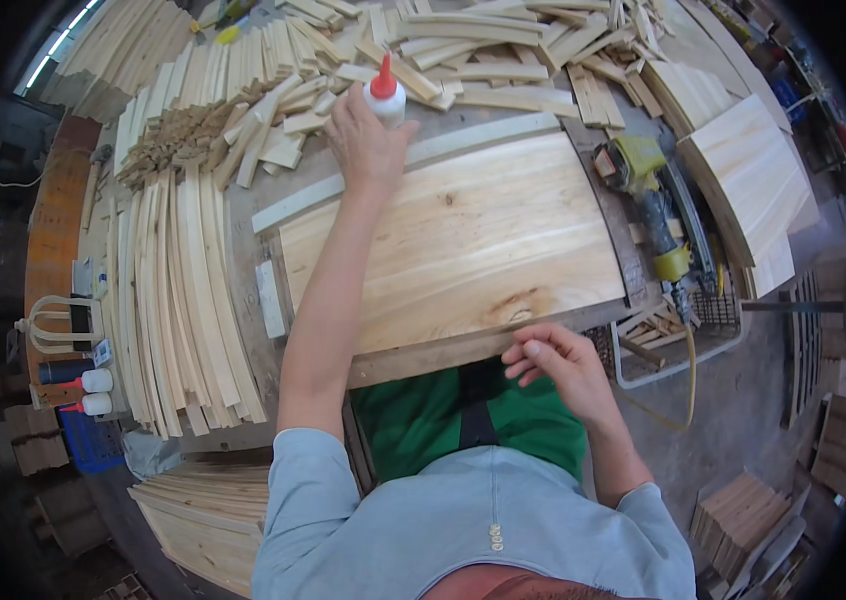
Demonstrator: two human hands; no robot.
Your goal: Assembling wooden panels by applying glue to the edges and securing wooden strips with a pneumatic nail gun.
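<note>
My left hand [368, 140] reaches to the far edge of the bench, its fingers wrapped round a white glue bottle [386, 101] with a red pointed nozzle. The bottle stands upright beside the heap of wood offcuts. Below that arm lies a flat pale wooden panel [463, 230] with knots, bordered at the back by a light strip [413, 165]. By the panel's near edge hovers my right hand [563, 365], palm turned inward, fingers loosely bent and apart, nothing between them. Whether it touches the bench edge I cannot tell.
Long wooden strips [178, 300] are stacked on the left, short pieces [483, 60] heaped at the back. A yellow-green nail gun [638, 165] with a hose lies right of the panel, above a basket of scraps [633, 375]. Two more bottles [96, 381] sit far left.
</note>
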